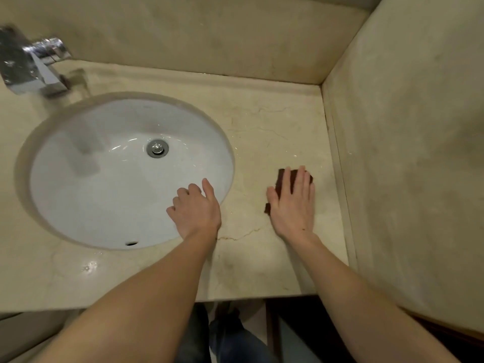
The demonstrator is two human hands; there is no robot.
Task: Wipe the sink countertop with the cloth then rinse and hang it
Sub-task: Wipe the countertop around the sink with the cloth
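The right hand (293, 205) lies flat and spread, palm down, pressing the cloth (282, 179) onto the counter (262, 132); its fingers point toward 12 o'clock and the thumb sticks out toward 9. The dark reddish-brown cloth shows only past the fingertips at 12 o'clock and as a small corner by the thumb base at 9, the rest hidden under the palm. It sits on the stretch of counter at 3 o'clock from the sink (125, 169), near the side wall (408, 153). The left hand (196, 208) is loosely open and holds nothing; it rests at the sink's rim at about 4 o'clock of the bowl, fingers partly curled over the white basin, forefinger extended toward 12. Both bare forearms reach in from 6 o'clock, the left angled from 7, the right from 5, and the hands lie near each other but apart. A blurred chrome tap (34, 66) stands at 10 o'clock from the sink, and the drain (157, 148) is near the bowl's middle
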